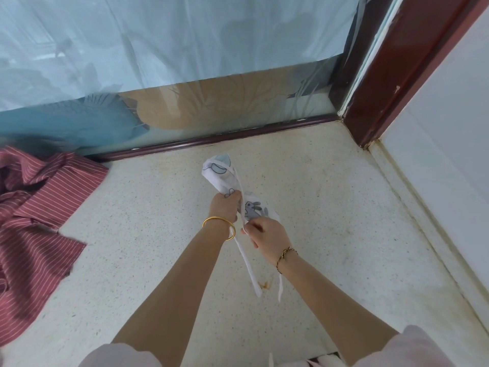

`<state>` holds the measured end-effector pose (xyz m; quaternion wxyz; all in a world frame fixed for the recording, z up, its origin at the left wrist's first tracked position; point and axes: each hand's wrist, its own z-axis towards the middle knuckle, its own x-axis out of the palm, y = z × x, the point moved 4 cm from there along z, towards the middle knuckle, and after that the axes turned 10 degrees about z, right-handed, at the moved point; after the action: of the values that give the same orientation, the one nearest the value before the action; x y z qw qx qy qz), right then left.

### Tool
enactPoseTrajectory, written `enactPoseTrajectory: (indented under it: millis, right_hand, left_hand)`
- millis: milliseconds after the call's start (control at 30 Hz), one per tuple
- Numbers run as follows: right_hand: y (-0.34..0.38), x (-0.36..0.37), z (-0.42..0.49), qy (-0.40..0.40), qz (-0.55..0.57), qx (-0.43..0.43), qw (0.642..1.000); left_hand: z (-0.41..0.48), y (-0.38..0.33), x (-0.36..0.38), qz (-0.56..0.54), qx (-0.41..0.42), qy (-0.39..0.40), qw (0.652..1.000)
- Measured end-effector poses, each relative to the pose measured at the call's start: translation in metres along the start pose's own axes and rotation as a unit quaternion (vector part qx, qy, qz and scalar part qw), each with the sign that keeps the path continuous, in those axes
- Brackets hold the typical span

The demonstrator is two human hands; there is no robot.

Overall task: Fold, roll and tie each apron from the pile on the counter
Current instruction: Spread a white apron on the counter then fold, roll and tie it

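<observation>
The left hand's fingertips are hidden under the rolled white cartoon-print apron it grips. The right hand's fingertips curl out of sight round the white fabric strap. Far left of the grip, the maroon pinstriped cloth runs off-frame.

Rolled apron white w/ cartoon print; pile maroon, white-striped.

Left hand gripping apron, right hand pinching strap, forearms extended

rolled white printed apron | held above counter | strap dangling | striped red apron crumpled left
</observation>
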<state>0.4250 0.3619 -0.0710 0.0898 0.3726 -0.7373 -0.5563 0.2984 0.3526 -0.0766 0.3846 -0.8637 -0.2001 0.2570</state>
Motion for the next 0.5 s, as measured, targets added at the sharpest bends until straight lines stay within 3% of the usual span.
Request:
enactPoseTrajectory:
  millis: [300,500]
  right_hand:
    - [0.000,-0.003,0.008,0.007,-0.115,-0.002,0.993]
    - [0.001,-0.002,0.001,0.016,-0.159,-0.009,0.987]
  left_hand:
    - [0.003,0.003,-0.007,0.041,-0.006,0.007,0.999]
    - [0.000,0.010,-0.006,-0.015,-0.082,0.041,0.996]
